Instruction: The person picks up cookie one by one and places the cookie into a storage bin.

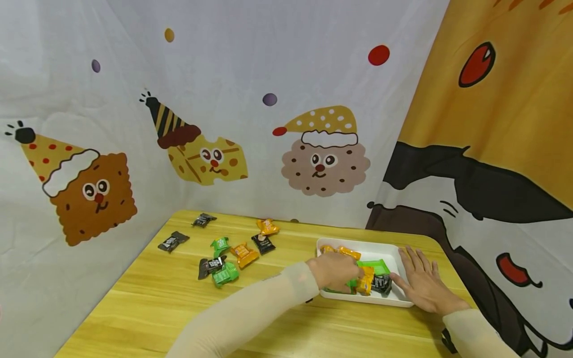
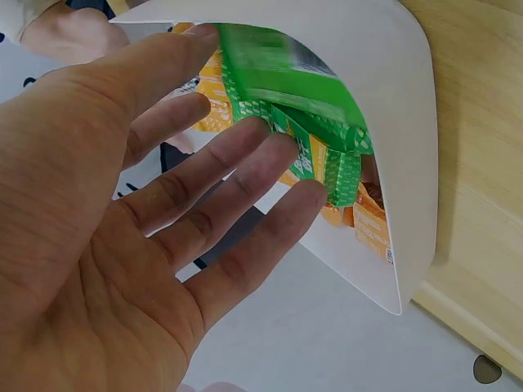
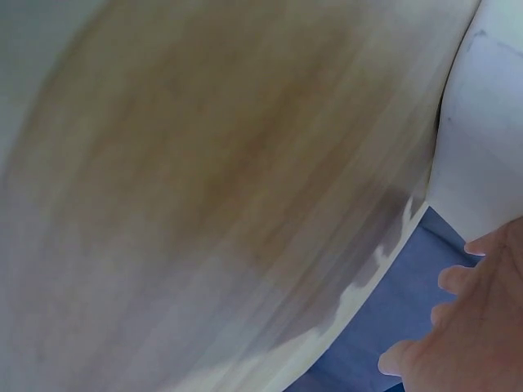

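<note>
A white tray (image 1: pixel 389 300) on the table's right side holds several small wrapped snacks: an orange packet (image 1: pixel 366 280), a green packet (image 1: pixel 375 267) and a black packet (image 1: pixel 382 284) among them. Over its left part is my left hand (image 1: pixel 336 271). In the left wrist view the fingers of that hand (image 2: pixel 163 196) are loosely extended beside green packets (image 2: pixel 286 73), gripping none. Fingers spread, my right hand (image 1: pixel 423 283) rests at the tray's right end. The right wrist view shows part of this hand (image 3: pixel 474 327) below the tray's white wall (image 3: pixel 482 122).
Left of the tray, several loose packets lie on the wooden table (image 1: pixel 147 298): black ones (image 1: pixel 173 241), green ones (image 1: pixel 226 274) and orange ones (image 1: pixel 244 254). Behind the table hangs a white cloth (image 1: pixel 250 59) printed with cartoon figures.
</note>
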Motion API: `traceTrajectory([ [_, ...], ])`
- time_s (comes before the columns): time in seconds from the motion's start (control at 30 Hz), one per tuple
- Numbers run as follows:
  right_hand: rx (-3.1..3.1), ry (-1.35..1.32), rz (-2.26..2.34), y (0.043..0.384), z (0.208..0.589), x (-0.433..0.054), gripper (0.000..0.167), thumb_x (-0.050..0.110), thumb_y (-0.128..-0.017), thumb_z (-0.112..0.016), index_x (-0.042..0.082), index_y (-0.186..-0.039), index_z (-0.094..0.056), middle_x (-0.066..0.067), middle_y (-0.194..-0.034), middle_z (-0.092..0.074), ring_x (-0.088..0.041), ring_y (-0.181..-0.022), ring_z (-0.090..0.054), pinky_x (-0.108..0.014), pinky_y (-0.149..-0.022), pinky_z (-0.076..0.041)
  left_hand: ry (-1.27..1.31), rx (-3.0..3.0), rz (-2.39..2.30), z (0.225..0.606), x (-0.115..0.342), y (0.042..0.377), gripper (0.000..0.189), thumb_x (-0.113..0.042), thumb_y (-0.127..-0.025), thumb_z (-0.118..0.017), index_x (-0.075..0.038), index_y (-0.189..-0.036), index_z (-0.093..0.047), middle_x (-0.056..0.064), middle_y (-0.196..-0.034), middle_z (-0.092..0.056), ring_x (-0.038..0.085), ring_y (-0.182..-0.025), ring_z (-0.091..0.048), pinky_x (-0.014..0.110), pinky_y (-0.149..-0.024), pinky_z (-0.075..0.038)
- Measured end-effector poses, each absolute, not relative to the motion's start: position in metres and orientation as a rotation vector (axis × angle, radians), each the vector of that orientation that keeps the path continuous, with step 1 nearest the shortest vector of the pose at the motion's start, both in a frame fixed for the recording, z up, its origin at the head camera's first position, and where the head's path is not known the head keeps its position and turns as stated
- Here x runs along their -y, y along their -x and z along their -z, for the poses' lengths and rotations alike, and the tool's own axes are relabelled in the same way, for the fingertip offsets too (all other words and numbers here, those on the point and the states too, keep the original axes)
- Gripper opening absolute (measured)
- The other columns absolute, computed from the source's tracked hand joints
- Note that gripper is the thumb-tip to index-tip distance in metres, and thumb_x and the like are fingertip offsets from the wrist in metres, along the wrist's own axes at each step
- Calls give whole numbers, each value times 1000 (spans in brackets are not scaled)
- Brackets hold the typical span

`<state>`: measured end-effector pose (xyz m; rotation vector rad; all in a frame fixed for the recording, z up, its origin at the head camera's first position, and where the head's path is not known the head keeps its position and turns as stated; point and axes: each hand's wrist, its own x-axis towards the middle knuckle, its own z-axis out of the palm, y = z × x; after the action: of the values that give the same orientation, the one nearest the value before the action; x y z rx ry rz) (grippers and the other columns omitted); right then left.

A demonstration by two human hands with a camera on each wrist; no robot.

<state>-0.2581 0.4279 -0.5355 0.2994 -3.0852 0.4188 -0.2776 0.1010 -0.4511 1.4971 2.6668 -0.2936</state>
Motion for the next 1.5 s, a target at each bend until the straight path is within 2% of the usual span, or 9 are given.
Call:
traceTrajectory([
  [0.27,3082,-288,-401,259,540,-430,99,62,-120,-53,0,-186,-13,-41,-188,-12,-73,-171,-10,-99,-128,-5,-1499,-2713,339,450,-93,279,55,-55,-110,-80,-42,-162,-67,-17,-157,-73,2,-134,-74,23,-104,-67],
  [0.53,3073,-297,-427,258,539,-429,98,61,-120,-54,0,-186,-14,-41,-189,-12,-73,-171,-9,-99,-128,-4,-1500,-2827,312,448,-70,283,49,-55,-114,-74,-36,-159,-71,-8,-150,-76,9,-128,-75,26,-108,-66],
  [0.67,3075,-297,-418,258,539,-429,97,61,-120,-53,0,-185,-15,-40,-189,-12,-73,-171,-9,-99,-128,-5,-1420,-2860,217,449,-56,286,49,-53,-115,-74,-32,-159,-72,-5,-149,-75,12,-124,-75,26,-104,-67],
  [0.9,3075,-300,-435,258,538,-429,98,61,-120,-53,2,-187,-11,-40,-189,-11,-72,-172,-8,-100,-127,-3,-1327,-2914,114,451,-28,291,54,-53,-115,-73,-27,-163,-68,2,-157,-72,18,-136,-75,32,-114,-66],
  [1.17,3069,-300,-431,258,538,-428,97,60,-120,-54,0,-186,-13,-42,-188,-13,-73,-171,-10,-100,-127,-4,-1185,-2958,10,458,14,295,56,-52,-114,-74,-26,-163,-69,5,-159,-71,24,-139,-74,38,-107,-70],
  [1.3,3067,-304,-432,258,536,-428,98,59,-120,-54,-1,-186,-13,-42,-188,-13,-73,-171,-11,-100,-127,-5,-1095,-2973,-77,462,35,297,55,-53,-115,-72,-27,-163,-68,5,-159,-70,27,-141,-73,43,-110,-69],
  [1.5,3070,-299,-438,257,536,-427,98,60,-120,-54,-1,-185,-15,-41,-189,-13,-72,-172,-10,-100,-127,-5,-1030,-2996,-164,466,67,297,53,-51,-115,-73,-24,-160,-70,8,-157,-70,28,-133,-76,53,-109,-69],
])
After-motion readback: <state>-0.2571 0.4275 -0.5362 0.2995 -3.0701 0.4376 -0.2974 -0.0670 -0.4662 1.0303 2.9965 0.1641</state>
